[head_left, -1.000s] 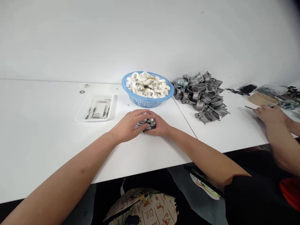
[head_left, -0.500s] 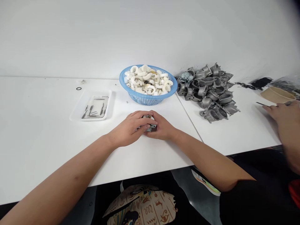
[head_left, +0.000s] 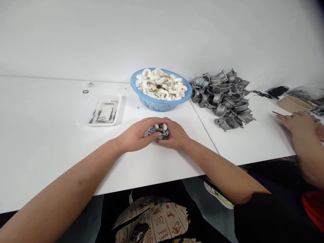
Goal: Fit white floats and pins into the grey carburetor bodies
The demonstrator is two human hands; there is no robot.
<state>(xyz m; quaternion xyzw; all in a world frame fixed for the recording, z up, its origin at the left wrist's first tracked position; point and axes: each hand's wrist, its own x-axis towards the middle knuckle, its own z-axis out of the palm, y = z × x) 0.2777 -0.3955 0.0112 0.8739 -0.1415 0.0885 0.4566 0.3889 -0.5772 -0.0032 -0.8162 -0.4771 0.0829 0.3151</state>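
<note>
Low over the white table, my left hand (head_left: 138,135) and my right hand (head_left: 176,135) are both closed around a grey metal housing (head_left: 165,134). My left thumb lies along its near side, and the right fingers wrap its right end. White curved pieces (head_left: 161,127) show inside the housing's opening, with small brass-coloured bits between them. The underside and far side of the housing are hidden by my fingers. Just beyond my hands stands a blue basket (head_left: 158,106) heaped with white ring-shaped plastic parts (head_left: 160,79).
Left is a white tray (head_left: 82,118) with several thin metal pins; a black ring (head_left: 85,91) lies behind it. Grey metal housings (head_left: 227,98) are piled at the right. A co-worker's hand (head_left: 298,123) holds a thin dark tool near a tan container (head_left: 293,104).
My left fingers have lifted back off the top of the housing, so its opening and the white pieces inside now show more. Both hands still hold it. The view has shifted slightly.
</note>
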